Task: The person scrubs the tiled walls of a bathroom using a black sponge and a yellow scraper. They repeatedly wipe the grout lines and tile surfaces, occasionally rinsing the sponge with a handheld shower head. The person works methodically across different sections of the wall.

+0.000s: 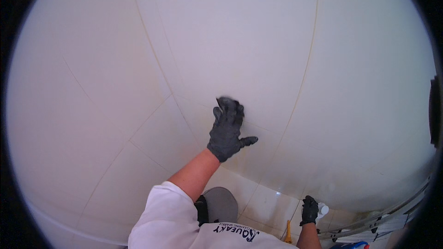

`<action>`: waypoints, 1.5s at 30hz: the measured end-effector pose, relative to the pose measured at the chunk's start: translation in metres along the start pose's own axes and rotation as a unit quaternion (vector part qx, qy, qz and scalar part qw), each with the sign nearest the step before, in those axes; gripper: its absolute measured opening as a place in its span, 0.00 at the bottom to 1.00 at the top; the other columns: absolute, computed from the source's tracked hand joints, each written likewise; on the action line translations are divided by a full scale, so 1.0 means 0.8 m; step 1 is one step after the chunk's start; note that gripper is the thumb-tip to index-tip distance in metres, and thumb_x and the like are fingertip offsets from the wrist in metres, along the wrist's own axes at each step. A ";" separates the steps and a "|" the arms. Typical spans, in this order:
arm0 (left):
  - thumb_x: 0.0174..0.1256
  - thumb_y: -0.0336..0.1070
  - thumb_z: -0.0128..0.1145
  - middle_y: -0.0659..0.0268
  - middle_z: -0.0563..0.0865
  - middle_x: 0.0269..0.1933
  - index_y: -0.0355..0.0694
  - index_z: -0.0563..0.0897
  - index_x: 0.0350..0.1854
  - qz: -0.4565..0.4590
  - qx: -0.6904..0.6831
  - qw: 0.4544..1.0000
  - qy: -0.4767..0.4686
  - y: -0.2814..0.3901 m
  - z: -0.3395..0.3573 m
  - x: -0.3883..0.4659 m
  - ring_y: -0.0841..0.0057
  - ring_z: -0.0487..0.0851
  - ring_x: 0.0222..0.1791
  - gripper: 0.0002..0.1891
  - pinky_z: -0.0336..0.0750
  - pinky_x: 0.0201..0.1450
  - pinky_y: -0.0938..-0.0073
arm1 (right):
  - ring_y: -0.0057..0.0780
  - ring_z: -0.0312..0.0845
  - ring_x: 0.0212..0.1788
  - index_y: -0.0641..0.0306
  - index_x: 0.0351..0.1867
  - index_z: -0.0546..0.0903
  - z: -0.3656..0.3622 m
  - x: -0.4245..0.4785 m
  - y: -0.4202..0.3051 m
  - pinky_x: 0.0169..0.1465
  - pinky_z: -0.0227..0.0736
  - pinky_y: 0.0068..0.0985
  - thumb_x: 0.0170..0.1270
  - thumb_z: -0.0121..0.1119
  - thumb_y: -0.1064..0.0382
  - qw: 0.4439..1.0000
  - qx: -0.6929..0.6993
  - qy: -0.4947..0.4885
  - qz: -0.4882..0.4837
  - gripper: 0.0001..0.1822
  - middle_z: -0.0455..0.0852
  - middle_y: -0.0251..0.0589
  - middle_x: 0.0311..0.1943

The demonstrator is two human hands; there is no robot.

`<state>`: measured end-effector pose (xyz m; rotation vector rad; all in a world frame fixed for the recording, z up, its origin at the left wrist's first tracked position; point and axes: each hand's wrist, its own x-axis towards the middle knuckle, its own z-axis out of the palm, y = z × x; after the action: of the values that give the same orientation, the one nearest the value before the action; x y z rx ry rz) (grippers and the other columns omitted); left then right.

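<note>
My left hand (226,133), in a black glove, lies against the light tiled wall (228,48), thumb spread out to the right. Its fingertips are blurred. A dark corner shows beside them, and whether a pad lies under the fingers cannot be told. Lower right, my right hand (309,210), also black-gloved, is held low with its fingers curled. A white cylindrical container (323,209) is right beside it and partly hidden by it; I cannot tell if the hand grips it.
A metal ladder (377,221) stands at the lower right, by a blue object (351,245) with a red part. A yellow-handled tool (288,231) is near the right forearm. Below the left arm is a rounded grey object (221,203) over the tiled floor (268,199).
</note>
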<state>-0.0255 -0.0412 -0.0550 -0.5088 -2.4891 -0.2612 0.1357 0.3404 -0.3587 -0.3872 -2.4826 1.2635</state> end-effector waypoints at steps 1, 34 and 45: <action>0.38 0.67 0.57 0.40 0.34 0.64 0.31 0.47 0.63 -0.025 0.011 0.999 -0.035 -0.002 -0.008 0.009 0.42 0.31 0.64 0.57 0.32 0.60 0.41 | 0.30 0.77 0.35 0.64 0.43 0.77 -0.008 -0.004 0.005 0.36 0.71 0.24 0.58 0.50 0.60 0.997 -0.065 -0.018 -0.047 0.14 0.81 0.40 0.36; 0.41 0.61 0.58 0.38 0.30 0.63 0.23 0.34 0.61 -0.228 -0.182 0.925 0.241 -0.073 0.110 -0.098 0.51 0.26 0.65 0.60 0.23 0.64 0.55 | 0.34 0.75 0.43 0.68 0.46 0.74 -0.020 -0.022 -0.102 0.46 0.69 0.29 0.63 0.43 0.63 0.986 0.030 0.058 -0.153 0.15 0.79 0.47 0.41; 0.47 0.56 0.58 0.42 0.38 0.65 0.27 0.40 0.62 -0.130 -0.188 0.951 0.206 -0.014 0.108 -0.127 0.53 0.33 0.66 0.53 0.30 0.66 0.58 | 0.42 0.65 0.55 0.71 0.50 0.71 -0.137 -0.031 -0.260 0.59 0.55 0.35 0.63 0.41 0.59 0.898 -0.167 0.259 -0.315 0.19 0.73 0.50 0.50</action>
<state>0.0037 -0.0564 -0.1845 -0.2359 -2.0922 -0.8669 0.1838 0.2921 -0.1322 0.0265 -2.0799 0.4030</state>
